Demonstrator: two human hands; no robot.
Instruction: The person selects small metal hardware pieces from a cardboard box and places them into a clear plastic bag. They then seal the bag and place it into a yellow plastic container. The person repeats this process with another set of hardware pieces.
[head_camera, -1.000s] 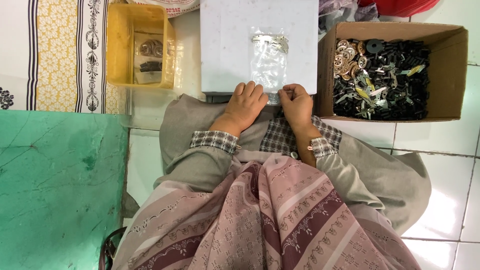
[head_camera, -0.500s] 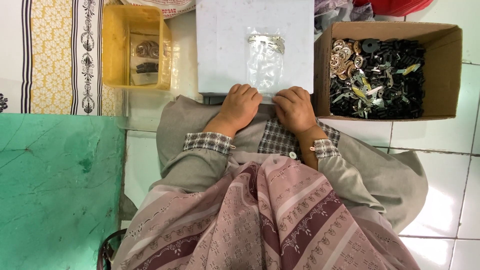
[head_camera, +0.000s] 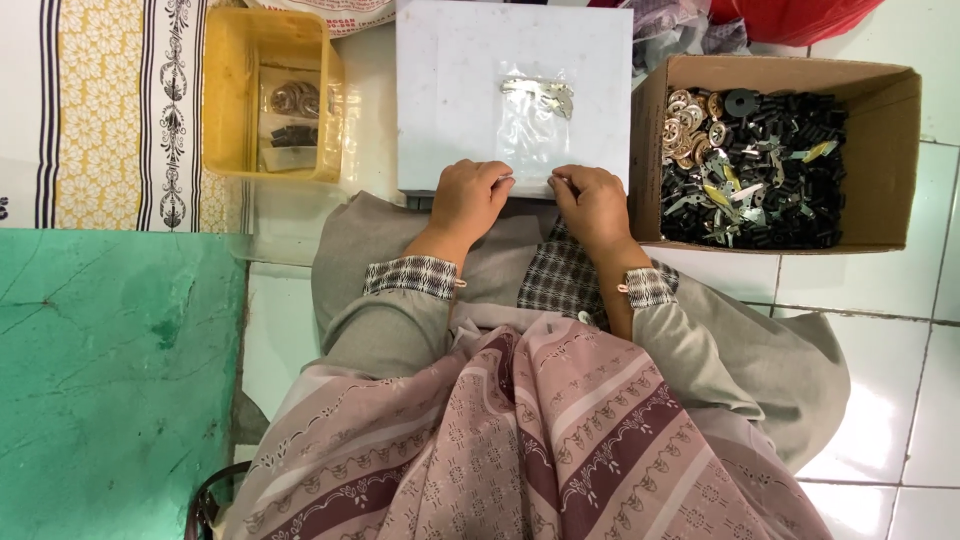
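A small clear plastic bag (head_camera: 530, 125) with a few metal parts at its far end lies on a white board (head_camera: 440, 90) in front of me. My left hand (head_camera: 470, 198) pinches the bag's near edge at its left corner. My right hand (head_camera: 592, 205) pinches the same edge at its right corner. Both hands rest at the board's near edge, knuckles up, fingers curled.
A cardboard box (head_camera: 885, 130) full of black and metal small parts stands right of the board. A yellow plastic tub (head_camera: 225, 100) holding packed bags stands at the left. A green surface (head_camera: 110, 380) lies at lower left; white floor tiles at the right.
The view shifted slightly. My hands have moved a little apart along the bag's near edge; the bag stays flat on the board.
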